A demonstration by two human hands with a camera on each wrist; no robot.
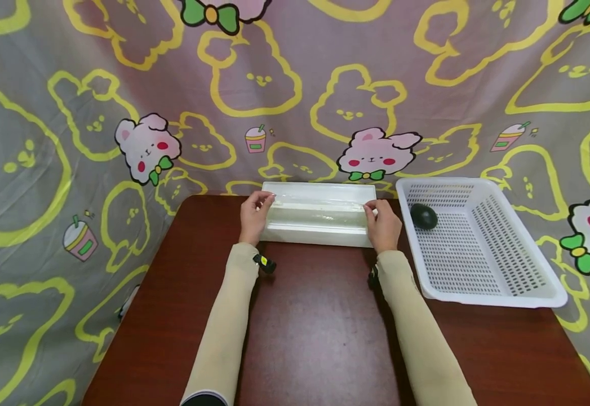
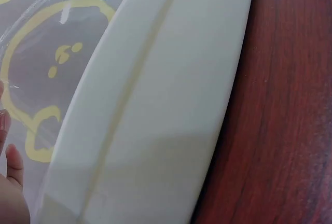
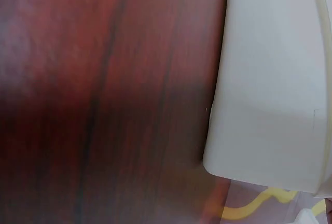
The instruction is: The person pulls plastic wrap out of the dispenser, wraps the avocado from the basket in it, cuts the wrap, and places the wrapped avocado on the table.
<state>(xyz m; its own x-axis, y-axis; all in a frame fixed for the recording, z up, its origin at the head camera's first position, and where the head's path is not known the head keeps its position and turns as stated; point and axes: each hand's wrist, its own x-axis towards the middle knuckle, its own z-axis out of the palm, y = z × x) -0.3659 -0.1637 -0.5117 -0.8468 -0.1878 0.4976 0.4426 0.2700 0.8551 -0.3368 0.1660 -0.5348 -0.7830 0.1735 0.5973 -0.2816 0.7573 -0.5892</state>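
A long white cling film dispenser (image 1: 316,235) stands at the back of the table, its lid (image 1: 320,190) raised against the curtain. Clear cling film (image 1: 320,216) stretches across its top between my hands. At the left end, my left hand (image 1: 254,218) pinches the film's edge between thumb and fingers. My right hand (image 1: 384,226) does the same at the right end. Its side of the dispenser fills much of the right wrist view. In the left wrist view, wrinkled see-through film shows beside a few fingertips (image 2: 14,162) at the left edge.
A white perforated plastic basket (image 1: 492,300) stands to the right, close to my right hand. Inside it, near the left wall, lies an avocado (image 1: 424,216). Behind the dark red wooden table (image 1: 315,332) hangs a patterned curtain (image 1: 295,67).
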